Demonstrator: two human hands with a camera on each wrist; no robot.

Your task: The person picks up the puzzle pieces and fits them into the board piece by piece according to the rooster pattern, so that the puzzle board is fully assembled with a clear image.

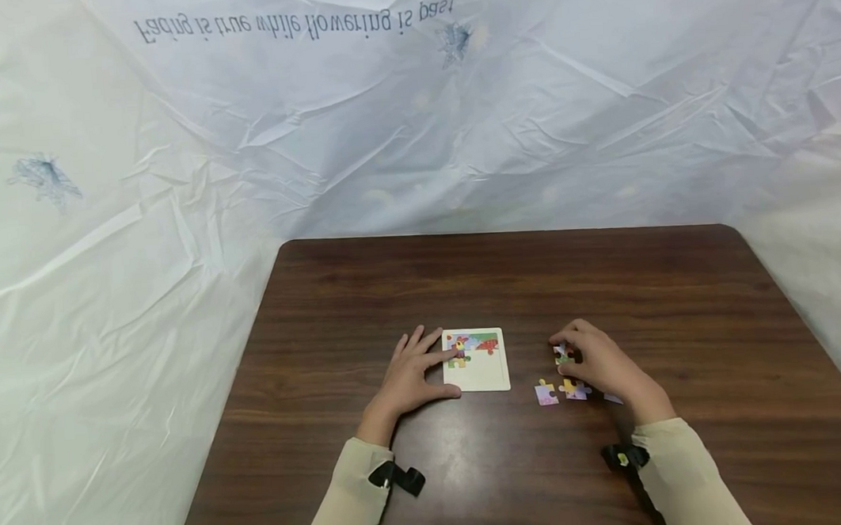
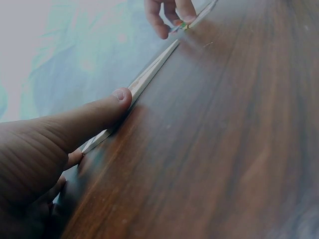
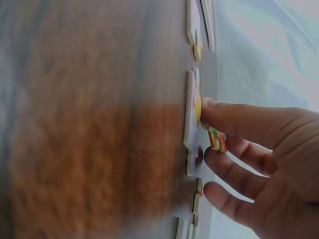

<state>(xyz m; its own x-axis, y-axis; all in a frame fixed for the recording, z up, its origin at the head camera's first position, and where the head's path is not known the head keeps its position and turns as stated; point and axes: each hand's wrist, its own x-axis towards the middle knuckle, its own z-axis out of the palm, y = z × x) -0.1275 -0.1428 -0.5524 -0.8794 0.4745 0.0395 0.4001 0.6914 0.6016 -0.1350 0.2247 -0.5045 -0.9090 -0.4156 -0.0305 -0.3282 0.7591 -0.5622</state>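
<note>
A square white puzzle tray lies on the table, with colourful jigsaw pieces fitted along its far edge and far left part. At the tray's left side my left hand is spread, its index finger reaching over the pieces and its thumb against the near edge. To the tray's right, my right hand pinches a multicoloured puzzle piece between thumb and fingers, low over the table. Closer to me lie a purple-and-yellow puzzle piece and another yellow-and-purple piece beneath the right hand.
One more pale puzzle piece shows partly from under the right wrist. The dark wooden table ends at a white printed sheet hanging behind it. Black straps circle both sleeves.
</note>
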